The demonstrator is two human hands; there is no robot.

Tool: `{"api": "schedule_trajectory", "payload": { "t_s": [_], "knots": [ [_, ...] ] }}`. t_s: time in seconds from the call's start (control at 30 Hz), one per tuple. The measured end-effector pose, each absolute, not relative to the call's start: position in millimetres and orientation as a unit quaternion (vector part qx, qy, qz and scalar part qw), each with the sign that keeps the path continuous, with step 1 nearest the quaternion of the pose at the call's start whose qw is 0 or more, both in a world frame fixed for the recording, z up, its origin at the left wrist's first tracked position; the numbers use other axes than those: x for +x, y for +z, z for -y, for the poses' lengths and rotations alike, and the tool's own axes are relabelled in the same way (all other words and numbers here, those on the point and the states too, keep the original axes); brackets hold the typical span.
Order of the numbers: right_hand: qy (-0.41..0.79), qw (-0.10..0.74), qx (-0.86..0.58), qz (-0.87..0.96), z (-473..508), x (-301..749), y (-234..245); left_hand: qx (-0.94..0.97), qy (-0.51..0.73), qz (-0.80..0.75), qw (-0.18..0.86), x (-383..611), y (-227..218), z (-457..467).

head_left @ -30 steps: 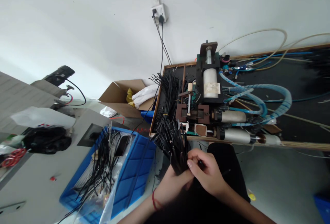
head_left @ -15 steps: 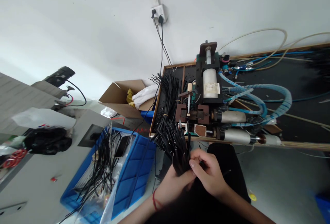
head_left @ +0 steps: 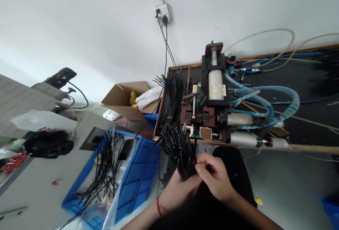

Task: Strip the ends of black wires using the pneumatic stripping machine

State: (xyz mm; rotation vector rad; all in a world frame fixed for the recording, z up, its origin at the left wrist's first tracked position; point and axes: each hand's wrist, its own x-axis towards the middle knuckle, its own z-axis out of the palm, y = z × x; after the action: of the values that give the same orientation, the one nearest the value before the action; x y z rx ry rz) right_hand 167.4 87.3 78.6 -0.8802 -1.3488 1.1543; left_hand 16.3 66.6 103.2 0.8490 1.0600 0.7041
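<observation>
My left hand [head_left: 182, 187] is wrapped round a thick bundle of black cables [head_left: 176, 141], whose cut ends fan out upward toward the bench edge. Close beside it, my right hand [head_left: 215, 177] is closed in a pinch on a single black cable [head_left: 195, 149] at the bundle's right side. That cable stands nearly upright, its tip at the small front jaws of a pneumatic machine [head_left: 197, 117]. The fingertips of both hands almost meet, and the exact grip of the right fingers is partly hidden.
More black cables, tied with a band, lie in the wooden-edged bench tray [head_left: 159, 124]. Blue air hoses [head_left: 293, 99] loop right of the machine. A blue crate [head_left: 140, 173] with cables and a phone stands at left, a cardboard box [head_left: 127, 112] behind it.
The single black cable has moved slightly up, its tip now between the machine's front jaws. My right hand has shifted a little with it; my left hand keeps its hold on the bundle.
</observation>
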Motion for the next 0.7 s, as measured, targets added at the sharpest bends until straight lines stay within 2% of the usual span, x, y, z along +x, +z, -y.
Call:
{"api": "schedule_trajectory", "payload": {
  "t_s": [0.17,0.43,0.5,0.63,0.7],
  "knots": [
    [0.515,0.554,-0.375,0.536,-86.5,166.4,75.6,0.392,0.331,-0.468,0.720,15.4,101.6,-66.8],
    [0.680,0.520,-0.314,0.410,-78.9,158.3,61.5,0.365,0.387,-0.444,0.721,16.3,90.7,-64.5],
    [0.659,0.539,-0.336,0.403,-78.9,159.9,56.4,0.325,0.443,-0.465,0.694,18.6,90.5,-65.1],
    [0.514,0.590,-0.388,0.487,-81.4,167.3,53.3,0.227,0.546,-0.501,0.632,20.0,95.0,-68.2],
    [0.526,0.593,-0.353,0.497,-82.0,168.9,55.7,0.224,0.569,-0.497,0.616,19.3,96.7,-68.9]
  ]
}}
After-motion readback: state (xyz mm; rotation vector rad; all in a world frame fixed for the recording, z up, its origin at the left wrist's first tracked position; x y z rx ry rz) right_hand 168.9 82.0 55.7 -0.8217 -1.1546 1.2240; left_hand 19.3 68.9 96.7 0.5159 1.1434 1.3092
